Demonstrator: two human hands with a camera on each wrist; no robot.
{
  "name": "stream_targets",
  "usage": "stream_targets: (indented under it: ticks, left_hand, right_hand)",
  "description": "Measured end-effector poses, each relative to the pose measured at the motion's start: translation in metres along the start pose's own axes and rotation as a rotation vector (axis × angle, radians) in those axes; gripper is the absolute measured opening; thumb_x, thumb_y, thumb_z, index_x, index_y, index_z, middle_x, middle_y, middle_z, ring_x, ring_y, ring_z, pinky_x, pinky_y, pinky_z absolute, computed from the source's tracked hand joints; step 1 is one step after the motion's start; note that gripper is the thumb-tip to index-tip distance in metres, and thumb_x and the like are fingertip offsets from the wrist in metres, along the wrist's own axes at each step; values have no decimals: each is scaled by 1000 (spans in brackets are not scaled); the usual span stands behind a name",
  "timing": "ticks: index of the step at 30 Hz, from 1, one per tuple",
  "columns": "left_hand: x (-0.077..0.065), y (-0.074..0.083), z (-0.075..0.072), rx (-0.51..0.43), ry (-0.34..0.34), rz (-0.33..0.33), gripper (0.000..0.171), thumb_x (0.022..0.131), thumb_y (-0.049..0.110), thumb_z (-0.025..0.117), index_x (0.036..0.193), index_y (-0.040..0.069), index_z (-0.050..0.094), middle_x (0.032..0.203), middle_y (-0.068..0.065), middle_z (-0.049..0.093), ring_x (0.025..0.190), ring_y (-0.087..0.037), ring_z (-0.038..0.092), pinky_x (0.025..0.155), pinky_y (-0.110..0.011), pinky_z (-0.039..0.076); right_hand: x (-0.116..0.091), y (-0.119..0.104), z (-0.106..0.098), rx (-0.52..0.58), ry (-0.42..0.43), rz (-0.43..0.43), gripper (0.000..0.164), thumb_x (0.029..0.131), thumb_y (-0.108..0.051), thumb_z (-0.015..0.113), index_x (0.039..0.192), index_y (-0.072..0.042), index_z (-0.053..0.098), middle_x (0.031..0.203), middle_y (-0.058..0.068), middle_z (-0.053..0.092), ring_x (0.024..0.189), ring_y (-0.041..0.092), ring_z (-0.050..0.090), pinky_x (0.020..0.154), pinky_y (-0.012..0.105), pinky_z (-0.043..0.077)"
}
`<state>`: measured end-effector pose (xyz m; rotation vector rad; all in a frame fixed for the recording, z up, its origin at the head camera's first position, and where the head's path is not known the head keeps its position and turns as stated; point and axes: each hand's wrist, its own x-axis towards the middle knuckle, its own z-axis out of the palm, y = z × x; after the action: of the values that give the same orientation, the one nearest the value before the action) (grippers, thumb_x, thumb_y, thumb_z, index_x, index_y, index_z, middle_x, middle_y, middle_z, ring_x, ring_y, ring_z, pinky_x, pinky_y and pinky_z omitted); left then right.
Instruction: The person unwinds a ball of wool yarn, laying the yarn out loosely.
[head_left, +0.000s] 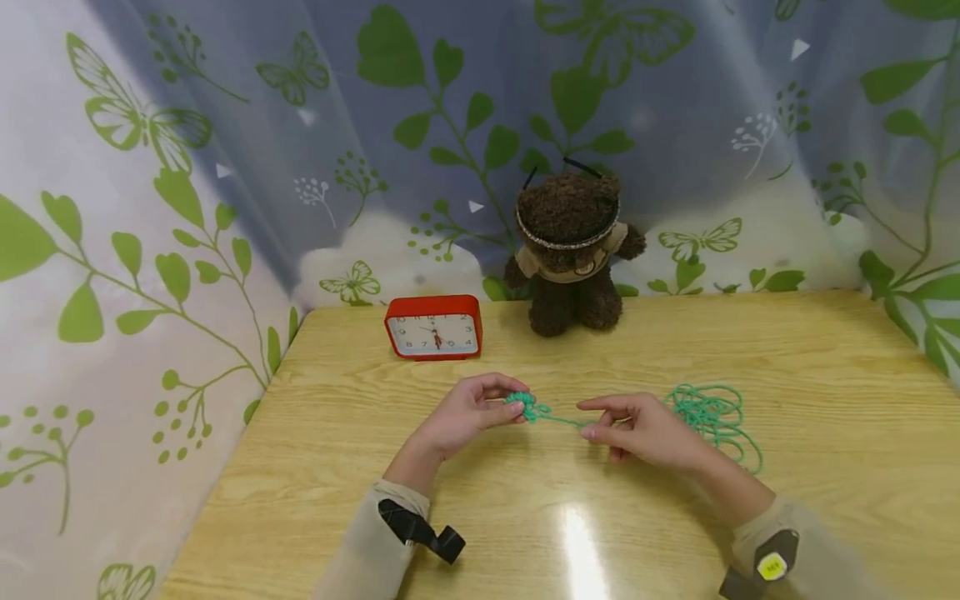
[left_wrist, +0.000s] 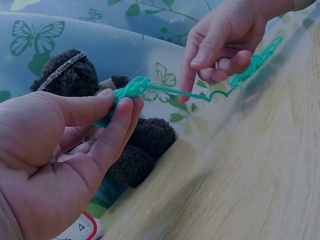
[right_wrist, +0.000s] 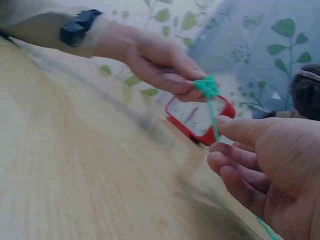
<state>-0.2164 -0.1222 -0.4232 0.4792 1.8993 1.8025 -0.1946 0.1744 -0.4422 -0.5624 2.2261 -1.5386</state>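
In the head view, my left hand [head_left: 480, 408] pinches a small crocheted piece [head_left: 522, 406] of green yarn between thumb and fingers. A strand of green yarn [left_wrist: 172, 91] runs from that piece toward my right hand [head_left: 637, 425]. The left wrist view shows the strand passing the extended index finger of the right hand, with a kink beyond it. My right thumb [right_wrist: 242, 130] and fingertips stand a little apart, and the strand crosses between them in the right wrist view. Loose loops of green yarn [head_left: 712, 412] lie on the table beside the right forearm.
On the wooden table [head_left: 322, 467], a red alarm clock [head_left: 433, 328] stands behind the left hand. A dark brown stuffed toy [head_left: 573, 242] leans near the back edge. Behind it hangs a curtain [head_left: 450, 50] with leaves and butterflies.
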Motion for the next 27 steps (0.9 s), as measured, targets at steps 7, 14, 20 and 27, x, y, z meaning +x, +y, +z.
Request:
stream_targets:
  ticks: [7,14,20,27]
  left_hand:
    - [1,1,0,-1,-6,6,31,99,8,62,127,-6,58,120,-16,63,96,-12,70,103,-51,52]
    - [2,1,-1,-6,-7,19,31,99,7,61,127,-7,58,118,-13,63,96,-10,70,104,-50,52]
    - [3,1,-1,8,-11,10,31,99,8,61,127,-6,58,119,-13,63,95,-10,70,103,-49,53]
    - [2,-2,0,6,-7,4,32,99,9,63,127,-5,58,117,-12,63,94,-11,70,101,-44,56]
  right_hand:
    - [-1,-4,11,-38,-65,-26,43,99,-27,64,132,0,62,96,17,70,65,21,70,60,35,62]
    - [-1,-5,9,-69,-40,-48,27,98,-26,66,109,-3,73,94,17,69,69,24,71,60,33,62]
    - [-2,-6,5,-86,-56,-82,25,100,-25,63,107,-1,70,89,19,68,69,27,70,56,33,59]
    - [-3,-6,9,-55,-84,-70,54,97,-23,67,141,5,52,99,17,75,70,26,73,59,36,62]
